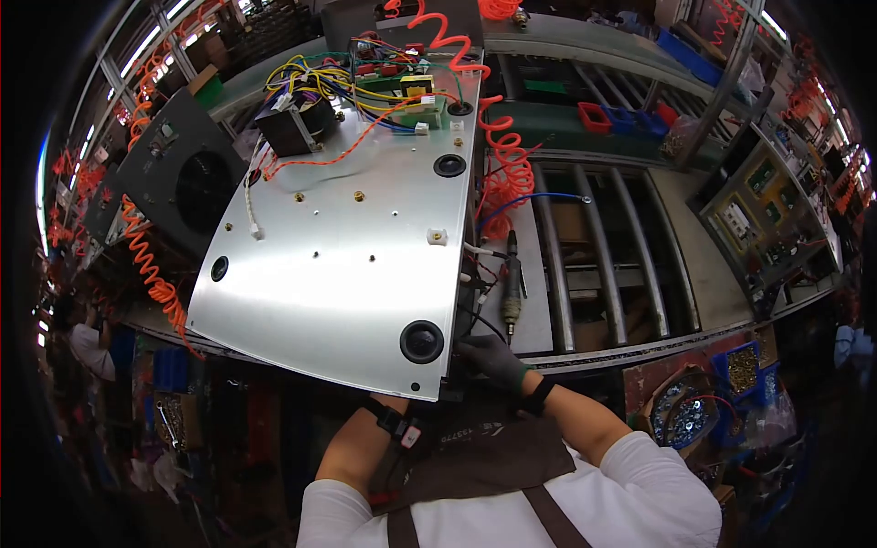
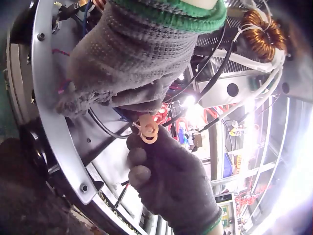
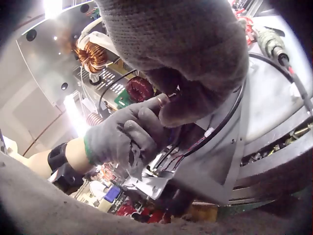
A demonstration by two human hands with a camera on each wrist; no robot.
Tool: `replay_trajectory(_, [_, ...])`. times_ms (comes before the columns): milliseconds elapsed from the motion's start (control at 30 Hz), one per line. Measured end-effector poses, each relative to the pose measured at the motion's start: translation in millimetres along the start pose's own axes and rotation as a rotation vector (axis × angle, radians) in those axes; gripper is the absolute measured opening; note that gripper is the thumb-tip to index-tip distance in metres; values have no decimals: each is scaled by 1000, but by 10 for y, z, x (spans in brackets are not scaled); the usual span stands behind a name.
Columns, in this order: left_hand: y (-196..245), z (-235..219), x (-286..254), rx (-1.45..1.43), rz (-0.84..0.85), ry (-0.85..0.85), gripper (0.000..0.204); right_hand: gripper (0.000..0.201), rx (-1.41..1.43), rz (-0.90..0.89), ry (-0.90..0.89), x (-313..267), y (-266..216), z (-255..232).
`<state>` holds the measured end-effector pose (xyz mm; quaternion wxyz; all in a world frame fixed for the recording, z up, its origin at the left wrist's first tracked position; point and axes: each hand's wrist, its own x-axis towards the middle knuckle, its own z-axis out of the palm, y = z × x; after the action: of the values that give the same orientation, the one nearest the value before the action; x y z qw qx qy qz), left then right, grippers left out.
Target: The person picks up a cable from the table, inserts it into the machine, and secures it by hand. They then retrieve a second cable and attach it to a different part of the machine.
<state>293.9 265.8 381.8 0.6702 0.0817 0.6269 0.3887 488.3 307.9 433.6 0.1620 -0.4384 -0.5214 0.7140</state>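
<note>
A silver panel [image 1: 329, 247] of an electrical unit tilts in front of the person, hiding the left hand in the head view. My gloved right hand [image 1: 498, 361] reaches behind its right edge. Under the panel both hands meet, fingertips to fingertips: the left hand [image 2: 132, 58] above and the right hand [image 2: 171, 181] below in the left wrist view. Their curled fingers pinch at the end of a thin black wire [image 2: 105, 128]. A small pinkish, ring-shaped piece [image 2: 148, 131] shows between the fingertips; I cannot tell what it is. Copper coils [image 3: 92, 56] lie beyond the hands.
Coloured wires [image 1: 320, 78] and a black transformer [image 1: 297, 123] sit on the panel's far end. A pneumatic screwdriver [image 1: 512, 288] lies to the right beside a roller conveyor [image 1: 603, 256]. Red coiled hoses [image 1: 507, 164] hang nearby. Trays of fasteners [image 1: 685, 411] stand at lower right.
</note>
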Motion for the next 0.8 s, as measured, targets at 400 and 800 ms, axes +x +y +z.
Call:
replay_trajectory(400, [-87, 16, 111, -33, 64, -100, 13, 35, -44, -96, -141, -77, -31, -75])
replay_trajectory(800, [-193, -146, 113, 18, 116, -202, 15, 37, -222, -224, -153, -43, 29, -104])
